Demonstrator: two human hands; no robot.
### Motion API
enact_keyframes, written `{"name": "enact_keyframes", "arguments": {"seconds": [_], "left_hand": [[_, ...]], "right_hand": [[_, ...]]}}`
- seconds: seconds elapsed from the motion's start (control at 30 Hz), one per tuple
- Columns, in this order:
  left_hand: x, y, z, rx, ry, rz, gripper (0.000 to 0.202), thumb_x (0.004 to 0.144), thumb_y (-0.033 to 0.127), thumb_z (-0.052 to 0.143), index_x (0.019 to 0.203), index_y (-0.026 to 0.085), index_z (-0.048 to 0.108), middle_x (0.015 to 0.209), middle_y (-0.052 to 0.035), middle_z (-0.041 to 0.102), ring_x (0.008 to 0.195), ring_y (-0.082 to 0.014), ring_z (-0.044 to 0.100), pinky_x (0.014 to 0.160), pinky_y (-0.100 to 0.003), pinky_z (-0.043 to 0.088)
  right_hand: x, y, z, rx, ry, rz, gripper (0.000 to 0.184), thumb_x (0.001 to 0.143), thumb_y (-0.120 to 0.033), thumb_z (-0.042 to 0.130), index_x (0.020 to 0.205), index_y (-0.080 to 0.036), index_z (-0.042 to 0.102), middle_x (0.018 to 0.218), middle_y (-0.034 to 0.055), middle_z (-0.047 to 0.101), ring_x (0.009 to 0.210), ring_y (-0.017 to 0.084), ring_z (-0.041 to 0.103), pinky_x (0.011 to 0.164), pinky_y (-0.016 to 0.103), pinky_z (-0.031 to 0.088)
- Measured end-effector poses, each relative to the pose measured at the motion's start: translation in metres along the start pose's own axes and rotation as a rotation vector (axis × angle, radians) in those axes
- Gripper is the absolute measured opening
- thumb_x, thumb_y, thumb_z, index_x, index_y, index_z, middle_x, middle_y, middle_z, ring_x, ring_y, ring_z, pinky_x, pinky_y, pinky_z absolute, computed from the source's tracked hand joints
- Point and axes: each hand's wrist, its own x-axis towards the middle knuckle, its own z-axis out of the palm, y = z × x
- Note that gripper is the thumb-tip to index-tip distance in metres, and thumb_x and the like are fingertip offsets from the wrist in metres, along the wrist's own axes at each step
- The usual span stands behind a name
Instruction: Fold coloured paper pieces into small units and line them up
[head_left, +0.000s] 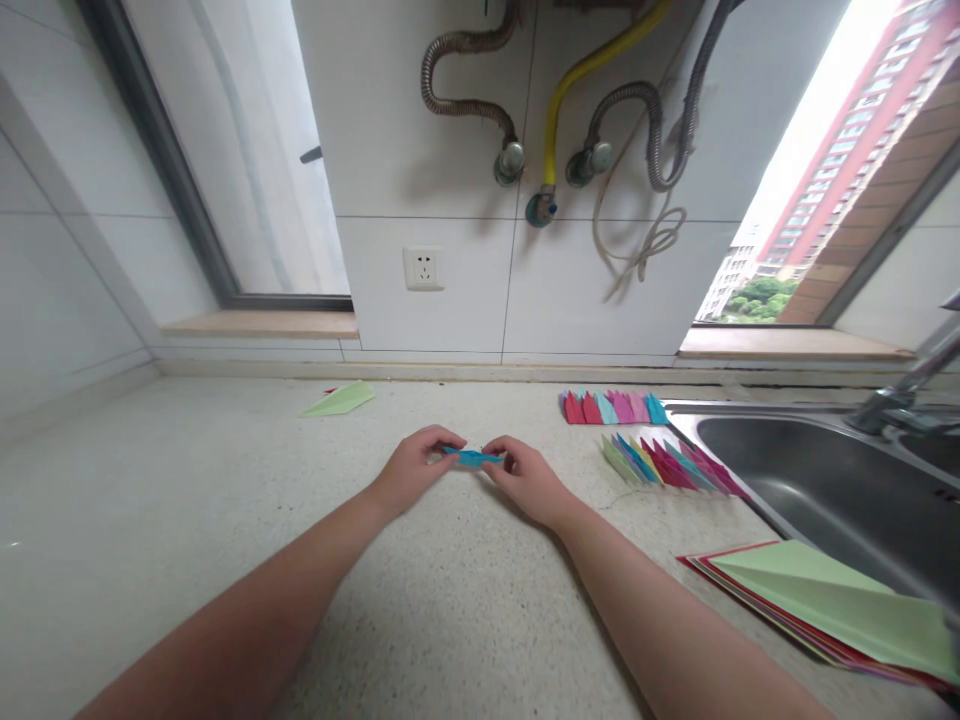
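A small folded piece of blue paper (472,457) lies between my two hands on the speckled countertop (225,520). My left hand (411,468) pinches its left end with curled fingers. My right hand (525,477) pinches its right end the same way. Both forearms reach in from the bottom of the view.
Two rows of folded coloured paper pieces (613,407) (667,463) lie right of my hands. A stack of coloured paper sheets with a green one on top (832,600) sits by the steel sink (825,480). A green folded sheet (341,399) lies near the back wall. Hoses hang above.
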Motion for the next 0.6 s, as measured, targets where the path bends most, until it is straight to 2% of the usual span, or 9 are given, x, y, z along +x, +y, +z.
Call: {"name": "enact_keyframes", "arguments": {"seconds": [0.13, 0.3, 0.43, 0.53, 0.6], "left_hand": [[-0.0013, 0.0008, 0.0064, -0.124, 0.011, -0.048, 0.021, 0.082, 0.022, 0.066, 0.102, 0.017, 0.067, 0.101, -0.0082, 0.068, 0.096, -0.0188, 0.064, 0.091, -0.036, 0.049], [0.0006, -0.0047, 0.0110, -0.326, -0.009, -0.211, 0.039, 0.072, 0.022, 0.076, 0.108, 0.015, 0.062, 0.097, -0.0086, 0.069, 0.092, -0.0183, 0.066, 0.089, -0.036, 0.050], [0.0012, -0.0037, 0.0110, -0.375, -0.103, -0.283, 0.031, 0.074, 0.025, 0.075, 0.102, 0.015, 0.064, 0.097, -0.0098, 0.071, 0.092, -0.0178, 0.066, 0.090, -0.035, 0.048], [-0.0001, -0.0009, 0.0110, -0.391, -0.104, -0.298, 0.032, 0.074, 0.025, 0.076, 0.102, 0.016, 0.064, 0.102, -0.0102, 0.072, 0.095, -0.0181, 0.066, 0.089, -0.034, 0.048], [-0.0011, -0.0007, 0.0111, -0.393, -0.088, -0.313, 0.032, 0.074, 0.026, 0.076, 0.102, 0.015, 0.064, 0.099, -0.0095, 0.071, 0.089, -0.0174, 0.066, 0.081, -0.031, 0.050]], "right_hand": [[-0.0002, -0.0006, -0.0010, 0.013, 0.002, -0.058, 0.012, 0.085, -0.027, 0.061, 0.093, -0.020, 0.067, 0.078, 0.0011, 0.064, 0.068, 0.014, 0.052, 0.062, 0.026, 0.039], [0.0005, -0.0040, -0.0027, 0.041, 0.124, -0.113, 0.009, 0.086, -0.025, 0.061, 0.091, -0.020, 0.067, 0.078, 0.0012, 0.062, 0.067, 0.013, 0.051, 0.062, 0.026, 0.039], [0.0001, -0.0087, -0.0023, 0.049, 0.180, -0.149, 0.007, 0.086, -0.022, 0.062, 0.090, -0.020, 0.066, 0.080, 0.0020, 0.061, 0.068, 0.013, 0.051, 0.063, 0.025, 0.040], [-0.0006, -0.0099, -0.0012, 0.034, 0.174, -0.180, 0.008, 0.085, -0.019, 0.062, 0.091, -0.020, 0.067, 0.081, 0.0020, 0.059, 0.069, 0.013, 0.051, 0.064, 0.026, 0.040], [-0.0011, -0.0097, -0.0003, 0.027, 0.168, -0.186, 0.008, 0.084, -0.018, 0.062, 0.091, -0.020, 0.066, 0.082, 0.0019, 0.059, 0.069, 0.013, 0.052, 0.064, 0.025, 0.041]]}}
